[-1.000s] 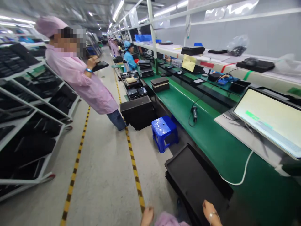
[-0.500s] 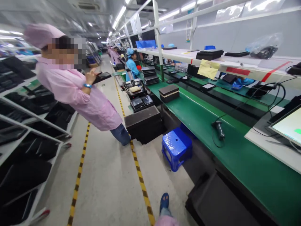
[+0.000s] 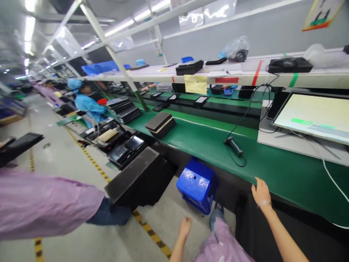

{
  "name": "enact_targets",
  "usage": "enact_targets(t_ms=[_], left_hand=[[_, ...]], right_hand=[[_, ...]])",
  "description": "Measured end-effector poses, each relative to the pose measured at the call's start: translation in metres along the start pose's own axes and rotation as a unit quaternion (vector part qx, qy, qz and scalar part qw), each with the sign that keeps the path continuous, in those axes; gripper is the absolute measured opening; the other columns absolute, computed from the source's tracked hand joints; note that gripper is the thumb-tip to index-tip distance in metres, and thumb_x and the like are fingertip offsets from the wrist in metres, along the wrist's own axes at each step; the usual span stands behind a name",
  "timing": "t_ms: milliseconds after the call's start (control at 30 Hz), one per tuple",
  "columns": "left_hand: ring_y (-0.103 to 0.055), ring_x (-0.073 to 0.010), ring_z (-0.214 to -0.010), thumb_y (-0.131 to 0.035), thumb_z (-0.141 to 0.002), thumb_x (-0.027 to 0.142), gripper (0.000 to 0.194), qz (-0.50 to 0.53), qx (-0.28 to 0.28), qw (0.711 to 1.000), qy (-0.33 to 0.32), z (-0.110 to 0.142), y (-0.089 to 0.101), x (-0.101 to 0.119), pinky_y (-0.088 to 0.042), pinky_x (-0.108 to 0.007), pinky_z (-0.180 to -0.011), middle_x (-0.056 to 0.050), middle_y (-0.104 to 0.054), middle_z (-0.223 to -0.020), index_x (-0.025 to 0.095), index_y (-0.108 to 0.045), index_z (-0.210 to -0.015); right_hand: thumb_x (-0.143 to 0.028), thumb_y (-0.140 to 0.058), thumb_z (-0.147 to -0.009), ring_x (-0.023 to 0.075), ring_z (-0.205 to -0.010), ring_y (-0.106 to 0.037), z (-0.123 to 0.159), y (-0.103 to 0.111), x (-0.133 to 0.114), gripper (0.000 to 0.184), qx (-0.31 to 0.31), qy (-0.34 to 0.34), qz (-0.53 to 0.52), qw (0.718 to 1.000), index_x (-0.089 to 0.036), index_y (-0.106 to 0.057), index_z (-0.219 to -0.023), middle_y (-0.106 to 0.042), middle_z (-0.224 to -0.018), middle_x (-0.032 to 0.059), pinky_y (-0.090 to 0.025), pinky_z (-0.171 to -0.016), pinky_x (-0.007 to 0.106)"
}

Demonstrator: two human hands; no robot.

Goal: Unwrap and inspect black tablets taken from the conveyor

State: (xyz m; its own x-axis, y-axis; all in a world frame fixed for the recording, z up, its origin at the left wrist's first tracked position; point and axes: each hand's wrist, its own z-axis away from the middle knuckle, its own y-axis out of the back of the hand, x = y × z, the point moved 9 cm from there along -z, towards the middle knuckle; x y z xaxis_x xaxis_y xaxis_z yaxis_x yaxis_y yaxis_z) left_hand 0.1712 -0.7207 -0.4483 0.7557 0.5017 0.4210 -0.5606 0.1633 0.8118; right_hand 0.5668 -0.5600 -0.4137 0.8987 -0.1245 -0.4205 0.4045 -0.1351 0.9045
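My right hand (image 3: 261,193) is at the front edge of the green bench top (image 3: 207,149), fingers stretched forward and apart, with nothing in it. Low over the floor, my left hand (image 3: 185,226) is curled into a loose fist, and nothing shows in it. A blue plastic stool (image 3: 196,183) stands ahead of my left hand, partly under the bench. Beyond my right hand, a black handheld scanner (image 3: 233,146) lies on the bench with its cable looped.
A lit monitor (image 3: 313,114) stands at the right. A black foam block stack (image 3: 160,123) rests on the bench, and a large black box (image 3: 136,174) stands on the floor beside the stool. A pink-coated person (image 3: 49,203) is close on the left. A shelf (image 3: 245,78) runs above the bench.
My view has swung right toward the bench and come closer to the stool. Both my hands have come into view. The pink-coated person now sits lower and farther left in the picture.
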Motion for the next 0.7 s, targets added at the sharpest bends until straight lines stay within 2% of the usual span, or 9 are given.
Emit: enact_targets(t_ms=[67,133,233,333,400,467,533,600,700], left_hand=[[-0.062,-0.0208,-0.096,-0.058,-0.09,0.032,0.027,-0.039,-0.016,0.998,-0.051,-0.051,-0.001,0.04,-0.054,-0.041,-0.082,-0.008,-0.062,-0.112,0.016,-0.06,-0.112],[-0.058,-0.023,-0.109,-0.058,-0.091,0.031,0.029,-0.074,0.001,0.992,-0.106,-0.101,0.009,0.085,-0.05,-0.046,-0.092,-0.01,-0.058,-0.123,0.017,-0.058,-0.117],[-0.045,-0.0298,-0.127,-0.057,-0.091,0.031,0.041,-0.119,0.053,0.98,-0.152,-0.178,0.042,0.147,-0.039,-0.055,-0.103,-0.012,-0.043,-0.143,0.019,-0.05,-0.129],[-0.038,-0.0326,-0.133,-0.058,-0.09,0.033,0.049,-0.151,0.082,0.976,-0.135,-0.257,0.072,0.193,-0.035,-0.058,-0.106,-0.012,-0.036,-0.148,0.02,-0.045,-0.135],[-0.038,-0.0332,-0.133,-0.058,-0.09,0.035,0.05,-0.163,0.087,0.978,-0.095,-0.3,0.081,0.208,-0.035,-0.059,-0.106,-0.013,-0.037,-0.148,0.02,-0.044,-0.136],[-0.036,-0.0342,-0.135,-0.056,-0.09,0.039,0.053,-0.172,0.09,0.98,-0.051,-0.329,0.082,0.213,-0.032,-0.061,-0.107,-0.013,-0.034,-0.15,0.02,-0.042,-0.138],[-0.029,-0.0353,-0.139,-0.053,-0.091,0.043,0.057,-0.182,0.094,0.978,-0.026,-0.34,0.078,0.213,-0.025,-0.064,-0.11,-0.013,-0.028,-0.154,0.021,-0.036,-0.142],[-0.021,-0.0354,-0.142,-0.049,-0.092,0.045,0.061,-0.192,0.098,0.976,-0.022,-0.34,0.076,0.213,-0.018,-0.064,-0.112,-0.013,-0.021,-0.157,0.021,-0.031,-0.145],[-0.017,-0.0346,-0.144,-0.047,-0.093,0.044,0.061,-0.205,0.098,0.973,-0.03,-0.344,0.083,0.214,-0.016,-0.062,-0.113,-0.014,-0.016,-0.159,0.021,-0.028,-0.147]], right_hand=[[-0.018,-0.051,-0.092,0.0253,-0.122,-0.047,-0.047,-0.001,-0.023,0.039,0.012,0.004,-0.012,1.0,-0.01,-0.044,-0.129,-0.049,-0.131,0.0141,-0.04,-0.102,0.045],[-0.021,-0.051,-0.092,0.0264,-0.124,-0.045,-0.096,-0.006,-0.043,0.041,0.012,0.01,-0.022,1.0,-0.011,-0.043,-0.132,-0.047,-0.133,0.0144,-0.039,-0.103,0.046],[-0.024,-0.053,-0.092,0.0265,-0.12,-0.049,-0.164,-0.022,-0.068,0.044,-0.018,0.009,-0.032,0.999,-0.011,-0.043,-0.133,-0.047,-0.133,0.0155,-0.042,-0.1,0.045],[-0.028,-0.054,-0.093,0.0232,-0.109,-0.056,-0.212,-0.047,-0.09,0.045,-0.085,0.008,-0.037,0.996,-0.013,-0.043,-0.134,-0.052,-0.129,0.0141,-0.048,-0.092,0.041],[-0.029,-0.055,-0.093,0.0205,-0.1,-0.061,-0.23,-0.065,-0.101,0.043,-0.142,0.004,-0.032,0.989,-0.014,-0.046,-0.131,-0.057,-0.122,0.0115,-0.051,-0.086,0.039],[-0.029,-0.056,-0.093,0.0187,-0.091,-0.063,-0.237,-0.078,-0.106,0.039,-0.192,-0.009,-0.018,0.981,-0.014,-0.048,-0.128,-0.061,-0.114,0.0094,-0.052,-0.081,0.038],[-0.029,-0.054,-0.093,0.0179,-0.086,-0.063,-0.239,-0.086,-0.108,0.036,-0.228,-0.025,-0.005,0.973,-0.014,-0.05,-0.126,-0.063,-0.107,0.0079,-0.053,-0.079,0.038],[-0.031,-0.053,-0.094,0.0177,-0.085,-0.063,-0.238,-0.089,-0.108,0.035,-0.251,-0.037,0.002,0.967,-0.014,-0.05,-0.124,-0.063,-0.105,0.0073,-0.052,-0.079,0.037],[-0.028,-0.051,-0.093,0.0194,-0.087,-0.065,-0.234,-0.087,-0.1,0.035,-0.267,-0.059,0.007,0.962,-0.016,-0.049,-0.126,-0.064,-0.109,0.0097,-0.051,-0.077,0.034]])
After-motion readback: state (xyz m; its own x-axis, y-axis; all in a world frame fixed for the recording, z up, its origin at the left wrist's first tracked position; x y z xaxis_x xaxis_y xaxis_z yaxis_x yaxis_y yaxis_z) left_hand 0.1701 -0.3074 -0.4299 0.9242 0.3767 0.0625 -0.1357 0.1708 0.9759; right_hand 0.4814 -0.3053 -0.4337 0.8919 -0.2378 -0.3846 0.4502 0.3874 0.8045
